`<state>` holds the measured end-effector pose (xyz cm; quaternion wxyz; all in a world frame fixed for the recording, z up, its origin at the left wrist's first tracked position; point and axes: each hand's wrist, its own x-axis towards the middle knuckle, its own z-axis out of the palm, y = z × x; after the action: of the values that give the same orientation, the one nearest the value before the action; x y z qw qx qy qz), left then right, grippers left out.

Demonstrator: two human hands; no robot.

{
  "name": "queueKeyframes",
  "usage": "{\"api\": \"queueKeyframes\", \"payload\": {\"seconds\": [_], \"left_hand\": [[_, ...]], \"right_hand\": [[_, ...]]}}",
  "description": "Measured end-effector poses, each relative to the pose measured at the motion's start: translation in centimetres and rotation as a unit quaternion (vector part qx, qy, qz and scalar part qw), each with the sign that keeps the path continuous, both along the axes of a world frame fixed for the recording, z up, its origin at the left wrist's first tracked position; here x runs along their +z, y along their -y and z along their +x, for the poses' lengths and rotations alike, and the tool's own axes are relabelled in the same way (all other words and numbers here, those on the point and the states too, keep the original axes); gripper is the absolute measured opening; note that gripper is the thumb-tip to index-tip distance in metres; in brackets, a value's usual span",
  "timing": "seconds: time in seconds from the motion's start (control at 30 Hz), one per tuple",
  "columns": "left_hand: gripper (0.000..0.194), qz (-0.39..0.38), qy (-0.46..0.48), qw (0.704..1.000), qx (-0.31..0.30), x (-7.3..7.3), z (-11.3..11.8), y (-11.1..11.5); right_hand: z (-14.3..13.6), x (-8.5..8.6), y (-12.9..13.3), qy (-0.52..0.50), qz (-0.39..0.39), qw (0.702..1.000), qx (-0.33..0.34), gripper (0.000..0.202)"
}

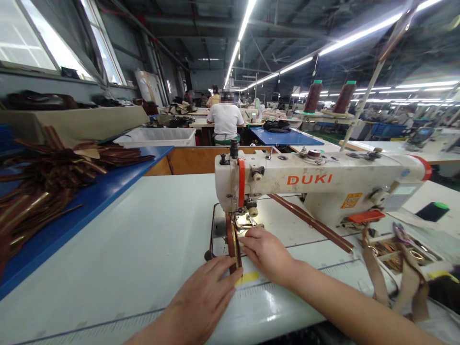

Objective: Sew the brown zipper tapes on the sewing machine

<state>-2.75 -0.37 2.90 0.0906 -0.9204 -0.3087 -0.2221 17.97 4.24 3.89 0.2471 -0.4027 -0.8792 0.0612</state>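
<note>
Nearest you, a printed ruler runs along the near edge of the pale table. Your left hand lies palm down, its fingers stretched over the near end of a brown strip with gold zipper teeth; whether it also pinches the strip, I cannot tell. A yellow mark shows on the table just beside that end. Your right hand is a little farther off, fingers bent and tips at the strip's right edge; I cannot tell whether they grip it. The strip runs away from you, its far end beneath the needle end of the white sewing machine.

To the right, beige straps hang beside a tray of small parts, with purple-handled scissors at it. A second brown strip slants across the table from behind the needle end toward the tray. Farther right lies a dark thread spool.

At left, a heap of brown strips covers much of a blue table. Beyond are a white bin and, on the right, two brown thread cones. Farther still, a person in a white shirt sits at another table.
</note>
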Motion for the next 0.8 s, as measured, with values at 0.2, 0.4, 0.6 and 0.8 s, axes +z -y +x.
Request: {"api": "queueKeyframes", "payload": {"seconds": [0.2,0.4,0.6,0.8], "left_hand": [[0.038,-0.005,-0.011,1.000,0.002,-0.10,-0.10,-0.04],[0.038,0.010,-0.006,1.000,0.004,0.05,-0.06,0.11],[0.038,0.009,-0.008,1.000,-0.003,0.29,0.05,0.10],[0.039,-0.009,-0.017,1.000,0.005,-0.21,-0.12,0.07]], "right_hand": [[-0.83,-0.21,-0.62,0.049,0.011,0.999,-0.011,0.005],[-0.77,-0.30,-0.30,0.050,0.019,0.999,0.003,0.004],[-0.70,-0.16,-0.16,0.064,0.025,0.998,0.011,0.004],[-0.76,-0.36,-0.09,0.073,0.021,0.997,0.003,0.005]]}}
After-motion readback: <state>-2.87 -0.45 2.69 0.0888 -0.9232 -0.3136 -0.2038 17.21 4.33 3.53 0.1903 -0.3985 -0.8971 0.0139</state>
